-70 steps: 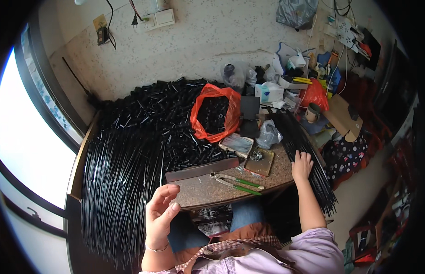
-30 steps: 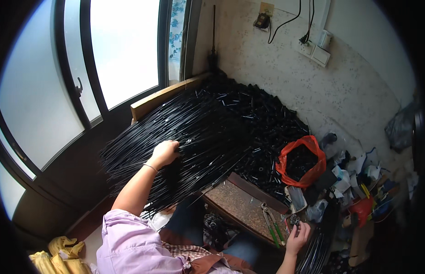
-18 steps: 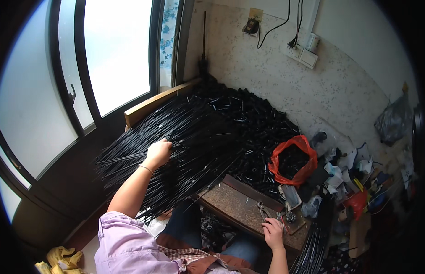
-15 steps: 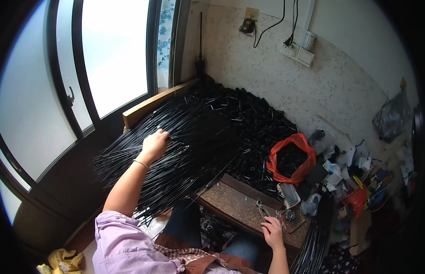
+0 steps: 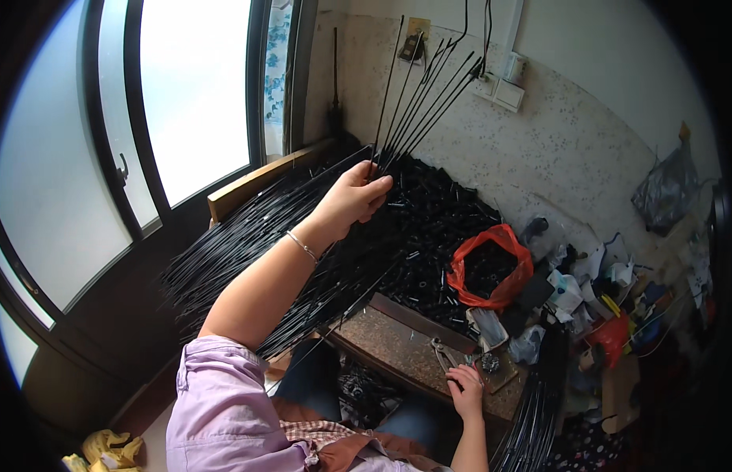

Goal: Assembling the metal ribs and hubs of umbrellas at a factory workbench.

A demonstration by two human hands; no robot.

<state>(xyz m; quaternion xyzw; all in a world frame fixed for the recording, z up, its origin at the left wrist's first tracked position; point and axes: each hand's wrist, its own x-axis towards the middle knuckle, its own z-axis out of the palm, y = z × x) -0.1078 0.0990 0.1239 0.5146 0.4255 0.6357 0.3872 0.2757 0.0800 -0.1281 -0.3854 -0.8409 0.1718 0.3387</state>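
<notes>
My left hand (image 5: 354,197) is raised over the pile, closed around several thin black rods (image 5: 417,106). They fan out upward from the fist, each with a small thicker tip. Beneath my left forearm lies a large heap of similar long black rods (image 5: 240,244). At the front edge of a worn brown workbench (image 5: 374,334), my right hand (image 5: 466,389) has its fingers curled over the handle end of metal pliers (image 5: 440,352). How firmly it grips is partly hidden. A small round metal part (image 5: 489,362) sits just beyond those fingers.
Short black tubular pieces (image 5: 437,204) are heaped against the wall. A red plastic bag (image 5: 492,299) holds more black pieces. A clear container (image 5: 489,328) and a rod bundle (image 5: 531,409) are near the bench's right end. Clutter (image 5: 602,291) lies at right; a wooden board (image 5: 264,181) edges the heap.
My left hand has lifted up and to the right from the rod heap, now carrying several rods upright. My right hand stays by the pliers. The view has shifted slightly.
</notes>
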